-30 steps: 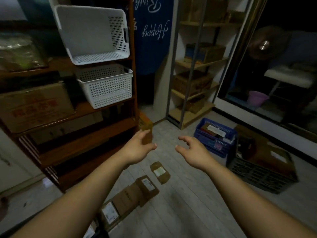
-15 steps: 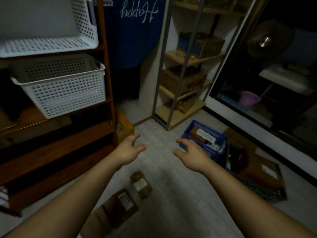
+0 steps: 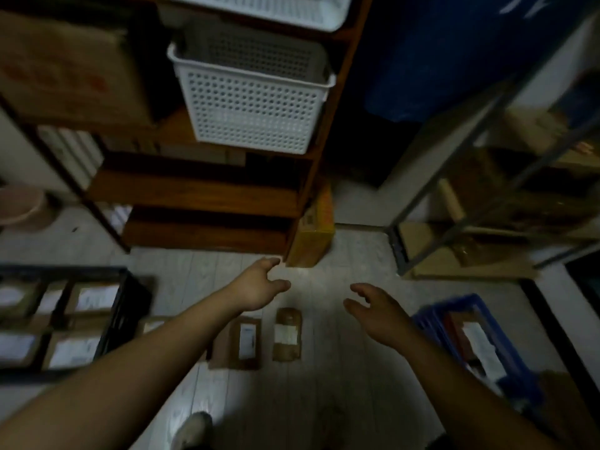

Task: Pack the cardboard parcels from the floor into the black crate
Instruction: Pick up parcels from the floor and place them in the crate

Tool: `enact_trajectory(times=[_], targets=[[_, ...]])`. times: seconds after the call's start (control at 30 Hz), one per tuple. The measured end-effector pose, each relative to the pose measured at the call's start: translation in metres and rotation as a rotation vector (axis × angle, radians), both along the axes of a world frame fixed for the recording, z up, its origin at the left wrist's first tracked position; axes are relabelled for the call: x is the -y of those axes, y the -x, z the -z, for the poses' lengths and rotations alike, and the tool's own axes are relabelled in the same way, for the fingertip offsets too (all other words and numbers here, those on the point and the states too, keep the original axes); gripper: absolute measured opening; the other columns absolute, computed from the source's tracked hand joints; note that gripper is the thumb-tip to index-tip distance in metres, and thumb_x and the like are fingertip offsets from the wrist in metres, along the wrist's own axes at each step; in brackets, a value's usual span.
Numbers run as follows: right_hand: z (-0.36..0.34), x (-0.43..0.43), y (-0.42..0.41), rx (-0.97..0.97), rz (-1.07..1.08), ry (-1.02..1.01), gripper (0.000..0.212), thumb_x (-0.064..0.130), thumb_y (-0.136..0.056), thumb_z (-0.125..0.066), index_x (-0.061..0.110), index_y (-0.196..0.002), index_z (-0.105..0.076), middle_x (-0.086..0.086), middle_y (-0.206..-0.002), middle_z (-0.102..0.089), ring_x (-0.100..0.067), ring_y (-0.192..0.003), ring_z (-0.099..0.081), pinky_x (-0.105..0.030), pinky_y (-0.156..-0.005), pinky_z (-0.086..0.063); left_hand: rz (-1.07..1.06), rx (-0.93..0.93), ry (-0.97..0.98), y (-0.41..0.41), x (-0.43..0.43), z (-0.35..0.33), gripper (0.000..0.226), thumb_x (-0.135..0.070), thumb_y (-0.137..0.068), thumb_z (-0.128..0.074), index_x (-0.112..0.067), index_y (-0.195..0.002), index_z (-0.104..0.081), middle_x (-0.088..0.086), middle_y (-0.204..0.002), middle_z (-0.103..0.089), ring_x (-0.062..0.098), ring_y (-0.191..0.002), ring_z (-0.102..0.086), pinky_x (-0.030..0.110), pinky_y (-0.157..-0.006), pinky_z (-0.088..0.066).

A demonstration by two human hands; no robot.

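Both hands were empty, fingers spread: the left hand (image 3: 259, 289) and right hand (image 3: 376, 308) hovered above 2 parcels (image 3: 287, 334) lying side by side on the floor (image 3: 341, 384). The pick-up seemed not yet begun; next, reach down and grip 1. The black crate (image 3: 125, 319), at left, already held parcels; blur hid labels.

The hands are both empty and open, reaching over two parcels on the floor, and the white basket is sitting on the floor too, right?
Not quite: the head view shows the white basket on a wooden shelf, not the floor. The rest holds: left hand and right hand are open and empty above the two parcels.
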State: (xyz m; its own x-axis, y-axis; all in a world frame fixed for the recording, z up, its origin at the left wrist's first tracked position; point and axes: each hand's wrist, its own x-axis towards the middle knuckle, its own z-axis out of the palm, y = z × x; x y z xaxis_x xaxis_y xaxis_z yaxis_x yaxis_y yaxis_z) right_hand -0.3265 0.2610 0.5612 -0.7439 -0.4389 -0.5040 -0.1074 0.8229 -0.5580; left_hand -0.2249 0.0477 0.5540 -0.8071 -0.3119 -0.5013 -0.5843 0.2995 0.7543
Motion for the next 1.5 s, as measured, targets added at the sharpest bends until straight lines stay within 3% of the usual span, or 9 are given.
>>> enact_trajectory(times=[0.53,0.63,0.77,0.87,0.97,1.1,1.2,1.33,1.5], targets=[[0.335,-0.036,0.095,0.305,-0.071,-0.068,0.055,0.035,-0.095,-0.054,0.019,-0.144,-0.036,-0.007,-0.145,-0.042,-0.017,-0.105,-0.057,-0.023,-0.076,-0.047,-0.229,0.369,-0.078,0.06,-0.072,0.327,0.06,-0.019,-0.092,-0.057,-0.015,-0.145,-0.028,0.007,-0.124,-0.056,0.017,-0.097,-0.057,0.017,-0.069,-0.046],[0.433,-0.021,0.093,0.305,-0.073,-0.062,0.053,0.031,-0.095,-0.054,0.016,-0.143,-0.037,-0.009,-0.136,-0.05,-0.01,-0.086,-0.058,-0.021,-0.064,-0.049,-0.239,0.356,-0.049,0.072,-0.073,0.43,0.066,-0.022,-0.092,-0.058,-0.012,-0.147,-0.024,0.013,-0.145,-0.041,0.021,-0.112,-0.054,0.026,-0.086,-0.047],[0.564,-0.006,0.091,0.289,-0.092,-0.062,0.053,0.028,-0.094,-0.056,0.011,-0.141,-0.038,-0.011,-0.133,-0.053,-0.024,-0.109,-0.057,-0.02,-0.062,-0.041,-0.247,0.359,-0.088,0.073,-0.068,0.561,0.071,-0.029,-0.089,-0.061,-0.016,-0.148,-0.024,0.015,-0.143,-0.044,0.033,-0.124,-0.05,0.042,-0.1,-0.045],[0.646,0.004,0.088,0.349,-0.016,-0.02,0.043,0.025,-0.092,-0.059,0.013,-0.131,-0.047,-0.007,-0.121,-0.061,-0.02,-0.095,-0.062,-0.021,-0.059,-0.045,-0.289,0.336,-0.201,0.07,-0.07,0.629,0.072,-0.025,-0.086,-0.065,-0.014,-0.146,-0.026,0.01,-0.138,-0.049,0.023,-0.116,-0.055,0.022,-0.077,-0.051],[0.707,0.012,0.086,0.445,0.048,0.061,0.035,0.023,-0.088,-0.062,0.02,-0.123,-0.055,0.0,-0.112,-0.064,-0.015,-0.091,-0.063,-0.025,-0.068,-0.052,-0.334,0.308,-0.324,0.077,-0.078,0.668,0.032,-0.022,-0.091,-0.059,-0.024,-0.121,-0.047,-0.008,-0.096,-0.062,-0.003,-0.071,-0.06,0.008,-0.047,-0.045],[0.77,0.014,0.087,0.498,0.054,0.164,0.044,0.048,-0.065,-0.069,0.035,-0.107,-0.065,0.005,-0.103,-0.072,-0.015,-0.088,-0.071,-0.04,-0.077,-0.059,-0.327,0.292,-0.405,0.086,-0.084,0.692,0.007,-0.02,-0.096,-0.05,-0.02,-0.099,-0.056,-0.004,-0.082,-0.064,0.004,-0.065,-0.062,0.012,-0.044,-0.048],[0.797,0.016,0.092,0.43,0.046,0.181,0.042,0.066,-0.072,-0.058,0.046,-0.108,-0.061,0.014,-0.099,-0.071,-0.009,-0.086,-0.071,-0.039,-0.077,-0.058,-0.338,0.283,-0.331,0.087,-0.081,0.685,0.009,-0.019,-0.095,-0.052,-0.017,-0.103,-0.054,-0.001,-0.085,-0.061,0.012,-0.075,-0.06,0.021,-0.058,-0.05],[0.709,0.033,0.09,0.362,0.099,0.296,0.051,0.03,-0.078,-0.067,0.046,-0.122,-0.046,0.012,-0.114,-0.06,-0.015,-0.105,-0.061,-0.043,-0.086,-0.054,-0.394,0.193,-0.329,0.09,-0.058,0.652,0.042,-0.03,-0.09,-0.055,-0.024,-0.13,-0.044,0.008,-0.105,-0.066,0.025,-0.09,-0.065,0.042,-0.079,-0.057],[0.649,0.061,0.093,0.411,0.174,0.537,0.066,0.003,-0.083,-0.066,0.035,-0.133,-0.039,0.007,-0.118,-0.061,-0.015,-0.111,-0.06,-0.036,-0.084,-0.056,-0.425,-0.059,-0.385,0.098,-0.019,0.603,0.046,-0.005,-0.089,-0.056,-0.026,-0.127,-0.042,0.012,-0.096,-0.065,0.027,-0.077,-0.065,0.034,-0.053,-0.052]])
